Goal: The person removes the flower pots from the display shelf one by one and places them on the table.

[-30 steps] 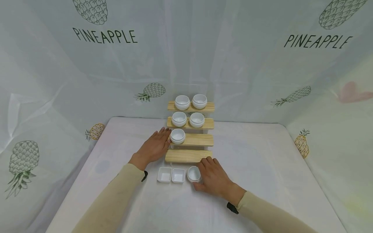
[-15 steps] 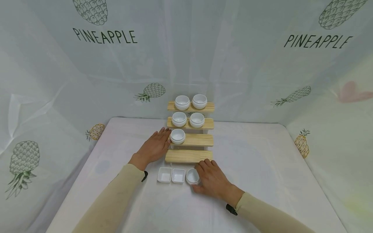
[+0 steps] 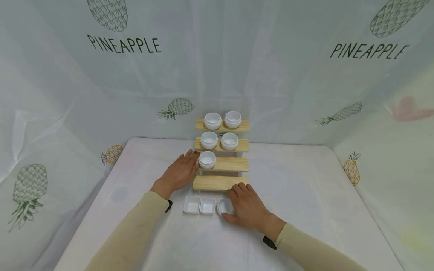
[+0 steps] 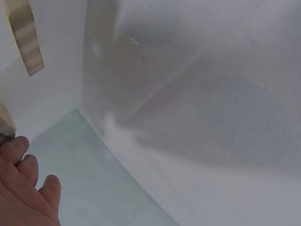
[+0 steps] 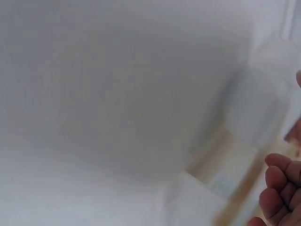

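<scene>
Table: a white-covered table (image 3: 298,195).
Stand: a stepped stand (image 3: 220,183) with four pale wooden planks; five round white bowls (image 3: 209,140) sit on the upper three.
Left hand: the left hand (image 3: 179,171) touches the stand's left side, fingers nearly straight.
Right hand: the right hand (image 3: 249,207) holds the near bowl (image 3: 225,206) between thumb and curled fingers.
Near bowl: round, white, open side up, just before the lowest plank; partly hidden.
Dishes: two square white dishes (image 3: 191,205), side by side, left of the near bowl.

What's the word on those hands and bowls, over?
Right hand gripping front bowl. Left hand against rack. Square dish close beside bowl; nothing else seems in the way.
</scene>
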The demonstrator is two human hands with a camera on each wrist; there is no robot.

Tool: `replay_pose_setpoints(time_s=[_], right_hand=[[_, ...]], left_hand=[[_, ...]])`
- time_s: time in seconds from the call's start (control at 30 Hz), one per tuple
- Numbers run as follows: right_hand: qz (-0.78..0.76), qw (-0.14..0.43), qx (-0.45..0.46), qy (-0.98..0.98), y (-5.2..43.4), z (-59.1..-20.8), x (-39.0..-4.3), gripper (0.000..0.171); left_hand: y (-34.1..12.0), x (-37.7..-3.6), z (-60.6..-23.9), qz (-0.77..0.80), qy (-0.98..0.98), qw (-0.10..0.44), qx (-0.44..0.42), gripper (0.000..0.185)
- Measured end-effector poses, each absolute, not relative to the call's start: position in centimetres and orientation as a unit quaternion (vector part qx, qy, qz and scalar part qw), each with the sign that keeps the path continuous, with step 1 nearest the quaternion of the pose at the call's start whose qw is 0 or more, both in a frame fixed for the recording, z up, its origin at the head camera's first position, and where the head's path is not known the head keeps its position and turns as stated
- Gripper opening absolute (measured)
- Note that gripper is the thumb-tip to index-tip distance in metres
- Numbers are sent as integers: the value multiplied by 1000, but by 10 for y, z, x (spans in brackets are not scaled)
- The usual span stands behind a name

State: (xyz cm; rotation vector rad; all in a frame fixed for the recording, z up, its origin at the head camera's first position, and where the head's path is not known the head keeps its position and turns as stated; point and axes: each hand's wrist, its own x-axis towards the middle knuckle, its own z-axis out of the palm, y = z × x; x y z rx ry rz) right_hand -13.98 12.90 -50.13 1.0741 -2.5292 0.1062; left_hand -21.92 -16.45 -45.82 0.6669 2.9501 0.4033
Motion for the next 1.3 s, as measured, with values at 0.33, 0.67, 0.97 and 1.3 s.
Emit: replay_pose_setpoints(time_s=[0.33, 0.67, 0.97, 1.3], right_hand=[[27, 279, 343, -897, 100, -432, -188, 60], [-7, 231, 297, -927, 57, -419, -211, 66], [-32, 203, 274, -940, 45, -418, -217, 66], [-17, 148, 264, -953, 44, -411, -213, 73]], left_hand=[[-165, -219, -462, 128, 966, 35, 221, 63], [-166, -220, -461, 115, 967, 38, 223, 63], [-165, -219, -458, 106, 968, 40, 222, 62], [-165, -217, -457, 114, 968, 34, 220, 62]])
